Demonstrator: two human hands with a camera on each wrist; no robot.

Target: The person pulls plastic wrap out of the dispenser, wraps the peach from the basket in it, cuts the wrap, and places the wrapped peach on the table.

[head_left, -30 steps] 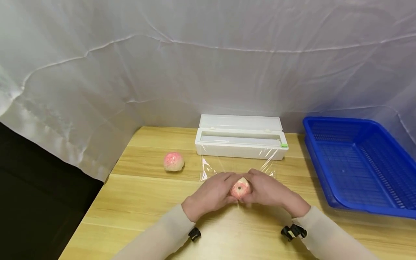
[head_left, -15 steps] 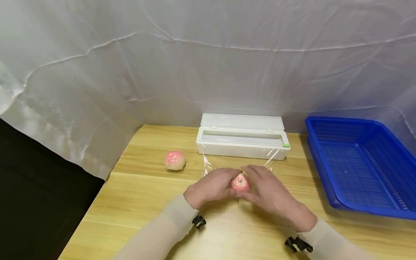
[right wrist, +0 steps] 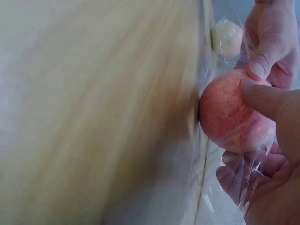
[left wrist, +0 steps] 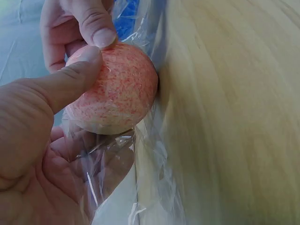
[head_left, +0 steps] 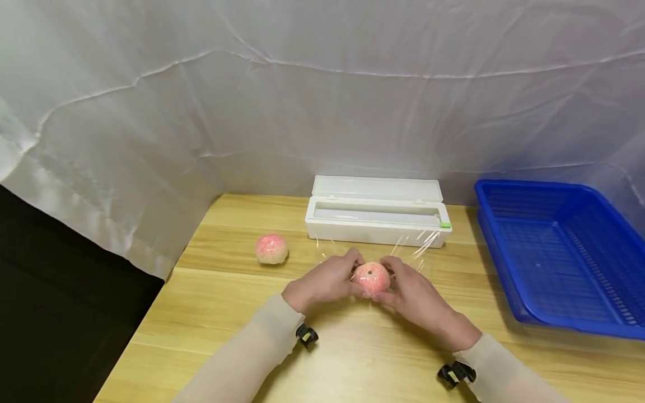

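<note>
A pink and cream peach (head_left: pixel 372 278) sits between both hands at the table's middle, with clear cling film (left wrist: pixel 161 164) drawn around it. My left hand (head_left: pixel 328 281) holds its left side, thumb on the near face. From the right, my right hand (head_left: pixel 418 292) grips it the same way. In the left wrist view the two thumbs meet on the peach, and the left fingers lie behind the film. The right wrist view shows the right fingers (right wrist: pixel 269 171) spread under film, below the fruit. The film runs back to a white cling film box (head_left: pixel 378 228) with its lid up.
A second peach (head_left: pixel 272 249) lies on the wooden table (head_left: pixel 227 313) to the left. On the right stands a blue plastic basket (head_left: pixel 504 266). A pale curtain (head_left: pixel 322 112) hangs behind the table. The film box has a small green piece (head_left: pixel 445 225) at its right end.
The peach's dimple turns backward and then tips up again in the hands. The fingers shift on it and now spread wider apart behind it, with more of the peach showing.
</note>
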